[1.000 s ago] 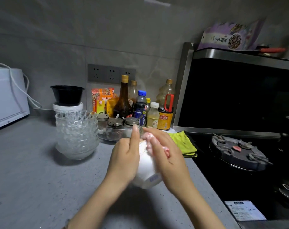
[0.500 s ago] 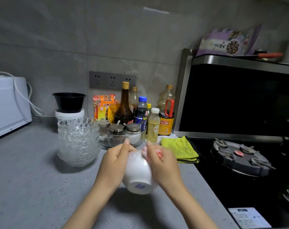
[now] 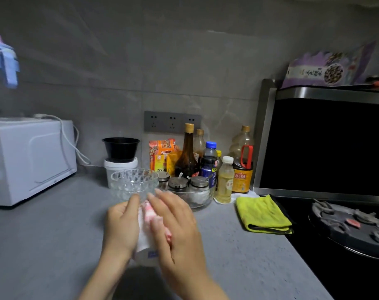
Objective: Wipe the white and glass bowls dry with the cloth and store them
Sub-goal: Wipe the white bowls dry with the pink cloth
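Observation:
I hold a white bowl tilted on its side above the grey counter, with its base and blue mark facing me. My left hand grips its left wall. My right hand presses a pink and white cloth against the bowl's right side and rim. Most of the bowl is hidden between my hands. Just behind my hands stands a stack of cut-glass bowls, its lower part hidden by my fingers.
A white microwave sits at the left. A black bowl on a white tub, sauce bottles and a glass dish of spice jars line the wall. A yellow cloth lies beside the black stove.
The view has tilted up and drawn back from the counter. My hands turned the white bowl further on its side, and the right hand slid the cloth over its wall.

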The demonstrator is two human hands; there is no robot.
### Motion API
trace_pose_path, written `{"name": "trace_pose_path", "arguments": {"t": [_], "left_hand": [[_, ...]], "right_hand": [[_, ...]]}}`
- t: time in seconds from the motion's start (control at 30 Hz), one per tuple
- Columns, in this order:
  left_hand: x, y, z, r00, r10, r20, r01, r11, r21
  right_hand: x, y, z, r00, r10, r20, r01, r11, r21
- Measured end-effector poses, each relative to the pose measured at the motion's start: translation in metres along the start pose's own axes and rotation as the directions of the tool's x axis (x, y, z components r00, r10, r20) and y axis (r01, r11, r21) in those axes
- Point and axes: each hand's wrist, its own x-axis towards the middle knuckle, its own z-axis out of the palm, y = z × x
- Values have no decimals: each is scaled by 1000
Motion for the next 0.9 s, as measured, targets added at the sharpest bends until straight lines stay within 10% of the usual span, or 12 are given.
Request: {"name": "trace_pose_path", "arguments": {"t": [0.23,0.5,0.73,0.9], "left_hand": [[9,-5,-19,999,-23,-25,21,997,-71],[10,-14,-20,996,64,55,-67,997,37],[10,-12,-21,998,-56,37,59,994,-87],[12,-11,-20,985,-110,135,117,992,-49]], "right_hand": [[-16,-9,30,968,-246,-45,235,956,-175],[12,-8,22,979,195,56,-199,977,74],[16,8,24,860,452,237,-502,663,555],[22,16,16,778,561,283,-607,555,568]]}}
